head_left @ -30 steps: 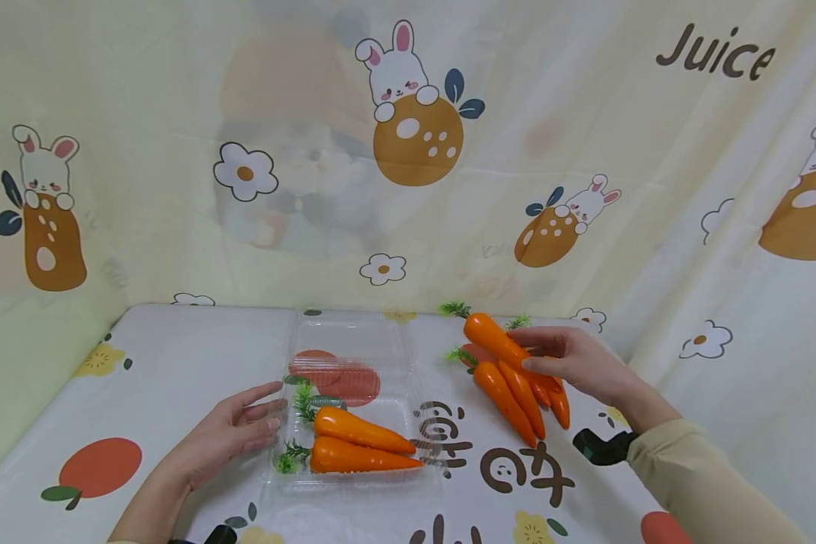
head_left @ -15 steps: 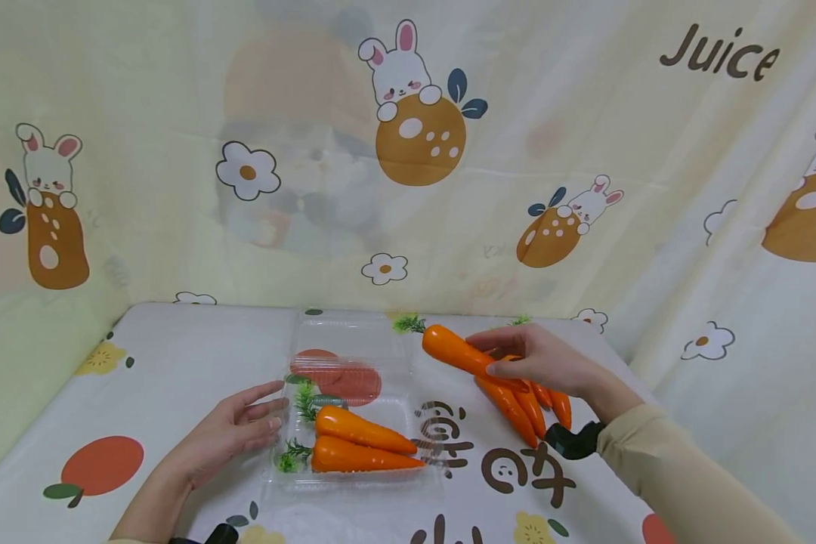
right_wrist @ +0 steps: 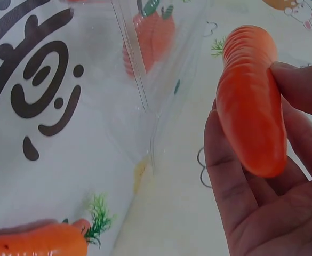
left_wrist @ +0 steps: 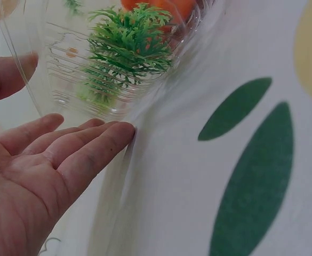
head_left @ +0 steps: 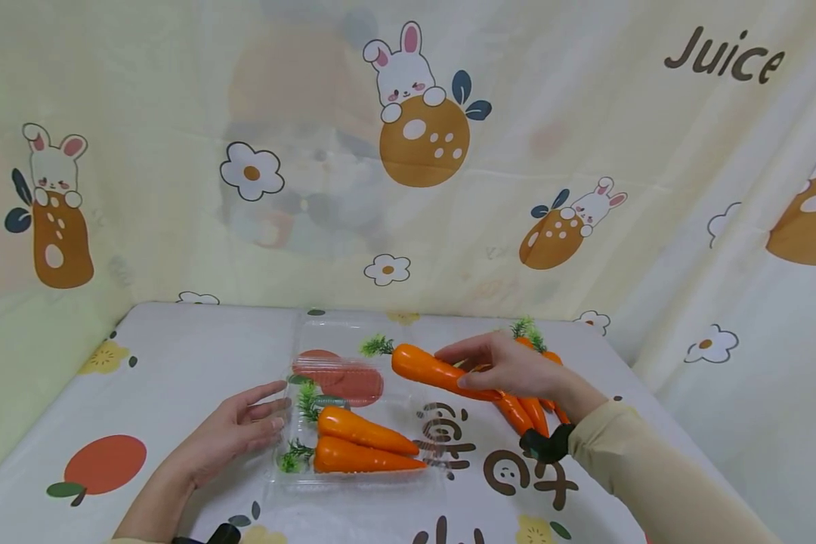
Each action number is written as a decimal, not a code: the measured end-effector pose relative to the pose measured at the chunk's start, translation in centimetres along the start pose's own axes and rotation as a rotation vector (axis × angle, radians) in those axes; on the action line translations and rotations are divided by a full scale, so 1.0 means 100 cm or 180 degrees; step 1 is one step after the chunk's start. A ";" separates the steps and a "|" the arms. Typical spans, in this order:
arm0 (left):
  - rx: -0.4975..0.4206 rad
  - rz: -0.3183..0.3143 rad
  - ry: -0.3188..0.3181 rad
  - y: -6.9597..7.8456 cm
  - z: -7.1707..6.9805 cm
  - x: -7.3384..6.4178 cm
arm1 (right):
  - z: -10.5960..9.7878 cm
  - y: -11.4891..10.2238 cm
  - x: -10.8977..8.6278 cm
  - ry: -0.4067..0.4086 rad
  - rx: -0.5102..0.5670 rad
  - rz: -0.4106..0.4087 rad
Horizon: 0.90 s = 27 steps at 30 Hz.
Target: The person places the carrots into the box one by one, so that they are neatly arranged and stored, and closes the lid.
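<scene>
A toy carrot with a green leafy top hangs in my right hand, pinched between thumb and fingers, its top pointing left toward the clear plastic clamshell box. Two more carrots lie side by side in the box's near half, tips to the right. My left hand stays at the box's left side with straight, spread fingers. In the left wrist view its fingertips are right at the ribbed plastic wall, close to the green leaves.
Several loose carrots lie in a pile at the right, partly hidden behind my right hand and wrist. The box's lid lies folded back toward the rear curtain. A printed white cloth covers the table.
My right hand has lifted the carrot off the pile and carried it left, toward the box. My left hand has kept its place at the box's side.
</scene>
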<state>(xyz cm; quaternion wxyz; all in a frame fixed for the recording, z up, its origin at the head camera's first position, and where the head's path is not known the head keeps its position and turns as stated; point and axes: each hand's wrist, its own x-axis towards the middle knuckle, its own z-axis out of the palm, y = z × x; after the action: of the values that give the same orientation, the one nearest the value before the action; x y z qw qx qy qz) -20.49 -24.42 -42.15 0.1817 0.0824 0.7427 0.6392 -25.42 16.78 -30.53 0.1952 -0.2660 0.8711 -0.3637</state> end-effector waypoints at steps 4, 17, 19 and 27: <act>0.0002 -0.0007 -0.0001 0.000 0.000 0.000 | 0.006 -0.003 0.007 -0.0140 0.0102 -0.0038; -0.0003 -0.0003 0.0013 0.000 0.000 0.000 | 0.025 -0.015 0.027 -0.0359 -0.0058 0.0071; -0.0002 -0.0002 0.0010 0.000 -0.001 0.000 | 0.027 -0.016 0.030 -0.0393 -0.0079 0.0044; 0.0003 0.0011 -0.0006 0.001 -0.001 0.000 | 0.035 -0.019 0.042 -0.0532 -0.0106 0.0057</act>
<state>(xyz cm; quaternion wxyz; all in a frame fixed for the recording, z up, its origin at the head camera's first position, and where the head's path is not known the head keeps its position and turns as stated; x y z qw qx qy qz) -20.53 -24.49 -42.06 0.1812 0.0844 0.7427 0.6391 -26.20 11.30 -32.09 0.2661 -0.2909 0.8600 -0.3239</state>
